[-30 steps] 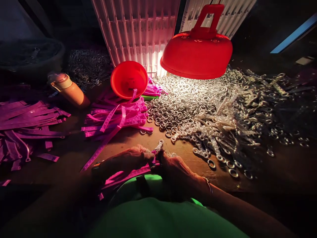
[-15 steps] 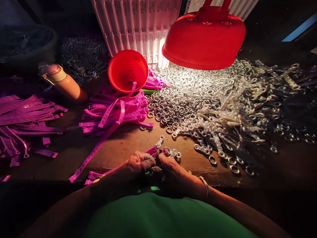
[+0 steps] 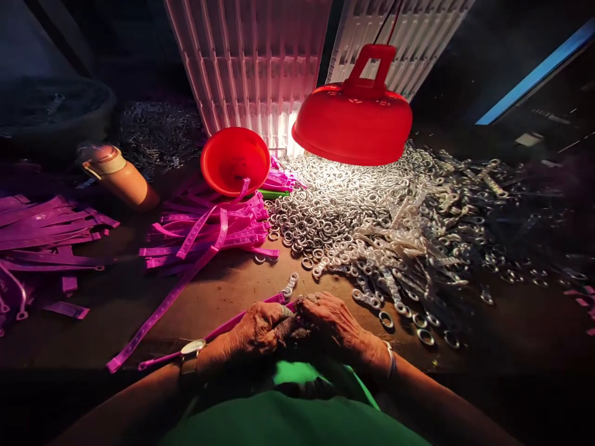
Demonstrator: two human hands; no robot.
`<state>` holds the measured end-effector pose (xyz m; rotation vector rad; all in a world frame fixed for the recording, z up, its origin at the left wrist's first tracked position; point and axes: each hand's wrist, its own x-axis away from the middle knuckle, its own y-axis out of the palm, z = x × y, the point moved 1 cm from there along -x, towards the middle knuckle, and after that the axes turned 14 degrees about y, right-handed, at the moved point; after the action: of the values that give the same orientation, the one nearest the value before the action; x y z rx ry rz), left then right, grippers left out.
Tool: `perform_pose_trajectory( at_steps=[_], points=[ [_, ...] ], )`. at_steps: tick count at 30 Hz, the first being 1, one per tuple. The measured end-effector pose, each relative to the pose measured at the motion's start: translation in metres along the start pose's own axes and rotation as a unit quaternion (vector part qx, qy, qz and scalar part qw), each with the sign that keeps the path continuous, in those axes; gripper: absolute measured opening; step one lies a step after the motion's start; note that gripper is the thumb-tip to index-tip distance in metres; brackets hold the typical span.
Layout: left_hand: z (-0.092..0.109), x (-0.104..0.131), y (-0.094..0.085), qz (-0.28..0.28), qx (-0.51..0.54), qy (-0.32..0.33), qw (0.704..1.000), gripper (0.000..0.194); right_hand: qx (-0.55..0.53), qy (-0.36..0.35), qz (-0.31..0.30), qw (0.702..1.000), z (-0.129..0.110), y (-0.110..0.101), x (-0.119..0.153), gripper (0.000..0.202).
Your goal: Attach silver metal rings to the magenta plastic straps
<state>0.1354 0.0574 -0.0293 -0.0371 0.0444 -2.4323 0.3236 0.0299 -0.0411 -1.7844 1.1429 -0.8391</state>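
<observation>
My left hand [image 3: 263, 325] is closed, its fingers in a knitted covering, on a magenta plastic strap [image 3: 227, 325] that runs back past my wristwatch. Its far end shows just beyond my knuckles, touching or close to a pale link with ring ends [image 3: 291, 284]. Pressed against the left fingertips, my right hand [image 3: 332, 319] is also closed, with its back turned up. What its fingers pinch is hidden, though a bit of magenta shows beside them. Both hands are at the table's near edge.
A red lamp [image 3: 353, 127] hangs over a heap of metal rings [image 3: 316, 204]. Pale ring-ended strips [image 3: 395, 248] lie at right. Left are magenta strap piles [image 3: 237, 226], a red bowl-shaped thing [image 3: 235, 161], an orange bottle [image 3: 123, 179] and a dark tub [image 3: 56, 111].
My right hand has rolled over so its back faces up, covering the pale rings beside it. The short magenta pieces by my left wrist no longer show. The view has tilted up.
</observation>
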Motion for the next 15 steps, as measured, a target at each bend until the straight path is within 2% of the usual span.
perform_pose_trajectory(
  at_steps=[2, 3, 4, 7, 9, 12, 13, 15],
  points=[
    [-0.003, -0.002, -0.006, -0.032, -0.139, 0.064, 0.988, 0.033, 0.033, -0.002, 0.081, 0.996, 0.02, -0.002, -0.003, 0.012],
    [-0.005, -0.004, -0.012, -0.024, -0.192, 0.085, 0.977, 0.03, 0.046, 0.005, 0.123, 0.991, 0.03, -0.003, -0.006, 0.015],
    [-0.009, -0.006, -0.02, 0.012, -0.226, 0.093, 0.97, 0.026, 0.056, 0.012, 0.164, 0.985, 0.041, -0.003, -0.01, 0.018],
    [-0.018, -0.015, -0.058, 0.194, -0.259, 0.063, 0.944, 0.018, 0.108, 0.041, 0.245, 0.963, 0.07, -0.003, -0.024, 0.027],
    [-0.021, -0.022, -0.089, 0.289, -0.278, 0.048, 0.915, 0.019, 0.161, 0.069, 0.259, 0.95, 0.081, -0.002, -0.031, 0.032],
    [-0.017, -0.033, -0.132, 0.391, -0.343, 0.033, 0.853, 0.027, 0.214, 0.082, 0.245, 0.942, 0.086, 0.0, -0.036, 0.039],
    [-0.015, -0.036, -0.143, 0.406, -0.372, 0.015, 0.834, 0.03, 0.22, 0.079, 0.24, 0.942, 0.086, 0.0, -0.037, 0.039],
    [-0.013, -0.041, -0.158, 0.399, -0.422, -0.039, 0.813, 0.037, 0.222, 0.069, 0.241, 0.942, 0.086, -0.001, -0.038, 0.041]
  ],
)
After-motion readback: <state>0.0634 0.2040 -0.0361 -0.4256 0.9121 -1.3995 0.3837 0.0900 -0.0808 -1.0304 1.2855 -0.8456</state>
